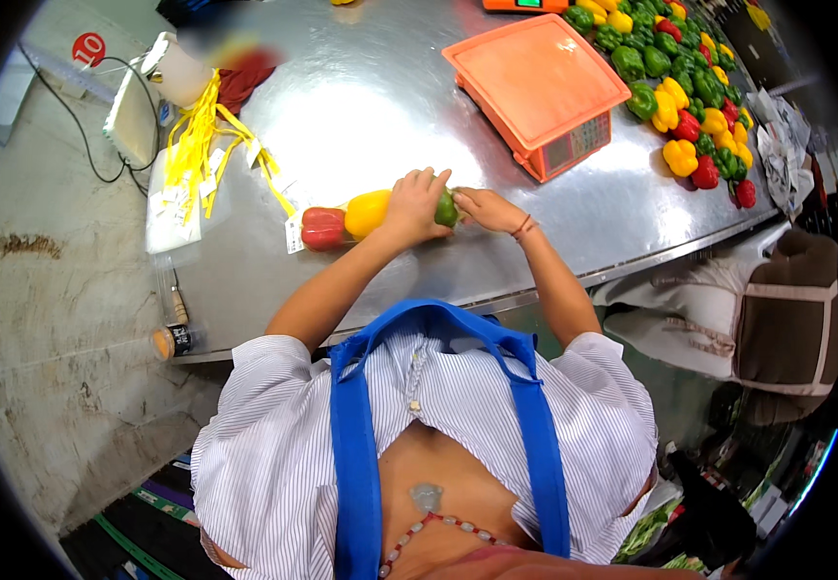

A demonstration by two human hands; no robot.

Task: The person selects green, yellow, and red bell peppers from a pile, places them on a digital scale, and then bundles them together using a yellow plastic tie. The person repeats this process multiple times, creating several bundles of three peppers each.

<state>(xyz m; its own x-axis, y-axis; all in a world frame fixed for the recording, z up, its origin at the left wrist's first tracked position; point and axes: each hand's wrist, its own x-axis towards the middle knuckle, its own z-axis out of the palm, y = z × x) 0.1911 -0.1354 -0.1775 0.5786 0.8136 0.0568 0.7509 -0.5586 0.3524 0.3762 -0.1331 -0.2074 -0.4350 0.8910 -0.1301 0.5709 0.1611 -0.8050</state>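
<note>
Three bell peppers lie in a row on the steel table near its front edge: a red bell pepper (323, 229), a yellow bell pepper (366, 214) and a green bell pepper (447, 209). My left hand (415, 207) curls over the green one from above and hides much of it. At that pepper's right end, my right hand (492, 211) has its fingertips pressed together against it; whether they also pinch something thin cannot be made out. Beside the red pepper's left end is a small white tag (294, 234) on a yellow strip.
An orange weighing scale (540, 82) stands behind my right hand. Farther right is a pile of mixed bell peppers (680, 92). Yellow strips (202, 145) lie over clear plastic bags (170, 217) at left. A black-labelled jar (175, 340) sits by the table's front-left corner.
</note>
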